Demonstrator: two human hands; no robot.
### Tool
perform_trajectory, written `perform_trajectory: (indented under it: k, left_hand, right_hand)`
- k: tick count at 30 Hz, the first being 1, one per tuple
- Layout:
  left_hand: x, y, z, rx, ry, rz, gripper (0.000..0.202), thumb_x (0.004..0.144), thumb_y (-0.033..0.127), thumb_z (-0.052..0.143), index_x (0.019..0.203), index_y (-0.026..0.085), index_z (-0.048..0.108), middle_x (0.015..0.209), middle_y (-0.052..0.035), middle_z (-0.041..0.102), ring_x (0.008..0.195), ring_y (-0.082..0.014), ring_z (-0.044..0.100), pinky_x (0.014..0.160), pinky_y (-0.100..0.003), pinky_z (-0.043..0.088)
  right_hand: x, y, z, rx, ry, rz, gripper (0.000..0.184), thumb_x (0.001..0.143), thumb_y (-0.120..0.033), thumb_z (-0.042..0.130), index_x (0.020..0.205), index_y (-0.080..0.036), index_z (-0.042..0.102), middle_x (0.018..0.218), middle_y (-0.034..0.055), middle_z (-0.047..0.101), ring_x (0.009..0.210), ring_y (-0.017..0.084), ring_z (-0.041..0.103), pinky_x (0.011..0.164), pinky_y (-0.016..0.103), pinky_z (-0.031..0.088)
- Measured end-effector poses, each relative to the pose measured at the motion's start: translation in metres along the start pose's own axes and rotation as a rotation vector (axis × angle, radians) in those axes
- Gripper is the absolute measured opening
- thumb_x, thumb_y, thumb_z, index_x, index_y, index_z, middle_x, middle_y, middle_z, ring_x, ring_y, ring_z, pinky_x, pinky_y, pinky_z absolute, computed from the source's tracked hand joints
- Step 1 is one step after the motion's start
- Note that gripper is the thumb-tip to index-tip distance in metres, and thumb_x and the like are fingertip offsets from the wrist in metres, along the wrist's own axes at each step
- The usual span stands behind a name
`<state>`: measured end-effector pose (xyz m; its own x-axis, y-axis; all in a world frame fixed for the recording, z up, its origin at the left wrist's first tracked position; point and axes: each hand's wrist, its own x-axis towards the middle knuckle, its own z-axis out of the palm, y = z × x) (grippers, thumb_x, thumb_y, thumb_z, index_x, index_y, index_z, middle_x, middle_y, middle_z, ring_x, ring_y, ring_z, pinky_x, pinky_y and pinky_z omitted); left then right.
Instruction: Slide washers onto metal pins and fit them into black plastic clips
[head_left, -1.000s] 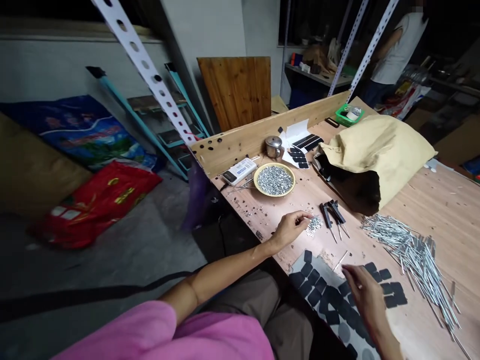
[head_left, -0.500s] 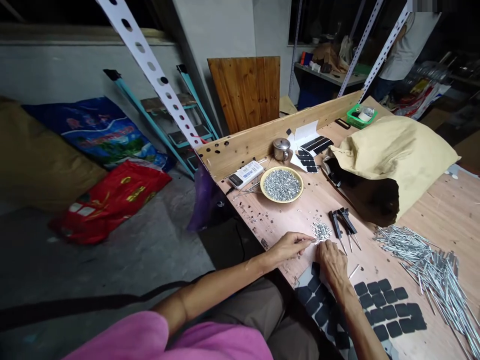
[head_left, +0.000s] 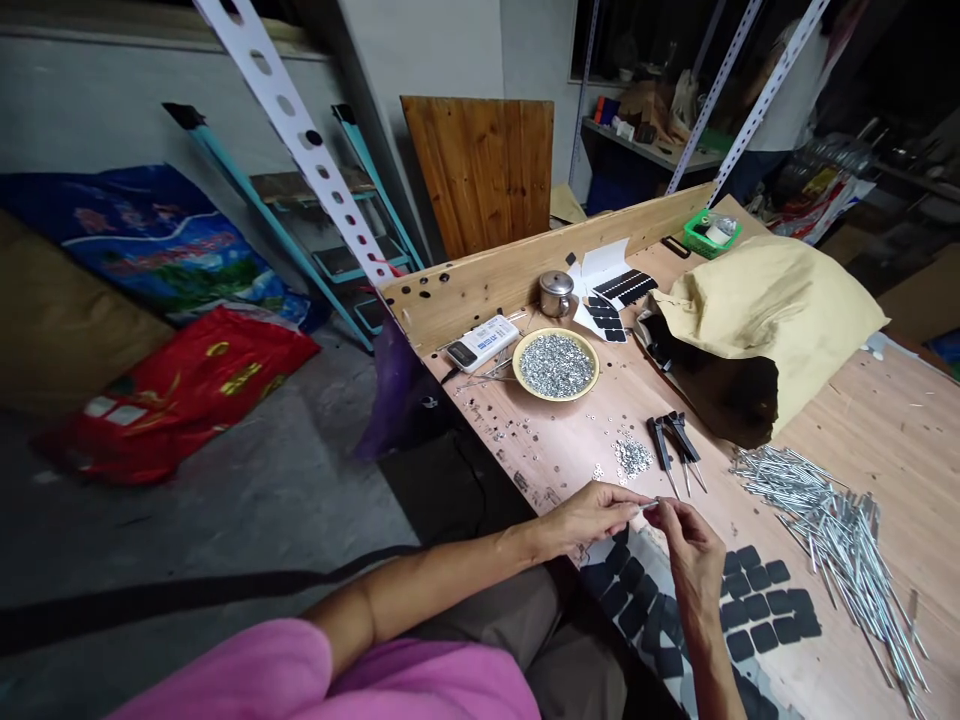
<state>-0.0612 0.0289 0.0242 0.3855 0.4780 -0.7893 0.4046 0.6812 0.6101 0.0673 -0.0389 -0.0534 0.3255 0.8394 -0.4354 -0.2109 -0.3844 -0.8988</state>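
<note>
My left hand point(head_left: 592, 518) is closed, pinching a thin metal rod point(head_left: 646, 506) between thumb and fingertips. My right hand point(head_left: 690, 540) pinches at the rod's other end; whether a small metal piece sits between those fingertips is too small to tell. Just beyond the hands lies a small pile of shiny metal pieces, like nuts or washers point(head_left: 634, 457). Two black-bodied pieces with metal prongs point(head_left: 673, 440) rest to the right of this pile. Black rounded-square pads point(head_left: 763, 605) lie on the table under and beside my right forearm.
A yellow bowl point(head_left: 517, 372) holds many small metal pieces. A white device point(head_left: 484, 343), a metal cup point(head_left: 556, 293) and sheets of black pads point(head_left: 626, 288) stand behind. Loose rods point(head_left: 832, 530) and a big paper sack point(head_left: 795, 310) are at right. A person point(head_left: 787, 100) stands far back.
Both hands have drawn back from the small metal pile toward me and come together at the rod's end. The view has shifted slightly to the right.
</note>
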Motion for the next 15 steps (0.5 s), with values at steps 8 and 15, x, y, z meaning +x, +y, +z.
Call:
perform_trajectory:
  k: [8, 15]
  left_hand:
    - [-0.007, 0.007, 0.008, 0.205, 0.056, 0.027, 0.039, 0.084, 0.02, 0.049, 0.119, 0.006, 0.061, 0.051, 0.0047, 0.034, 0.048, -0.0052, 0.024, 0.047, -0.019, 0.017]
    - [-0.01, 0.003, 0.005, 0.481, -0.042, 0.182, 0.033, 0.08, 0.017, 0.05, 0.107, 0.014, 0.069, 0.091, -0.005, 0.068, 0.073, -0.0102, 0.054, 0.067, -0.017, 0.039]
  right_hand:
    - [-0.012, 0.0, -0.008, 0.021, 0.002, -0.071, 0.039, 0.07, -0.052, 0.065, 0.079, -0.014, 0.066, 0.077, 0.008, 0.067, 0.074, 0.02, 0.066, 0.071, 0.029, 0.055]
    - [-0.009, 0.006, -0.031, 0.073, -0.23, 0.048, 0.043, 0.057, -0.053, 0.075, 0.07, -0.013, 0.067, 0.071, 0.0086, 0.064, 0.066, 0.018, 0.062, 0.064, 0.027, 0.053]
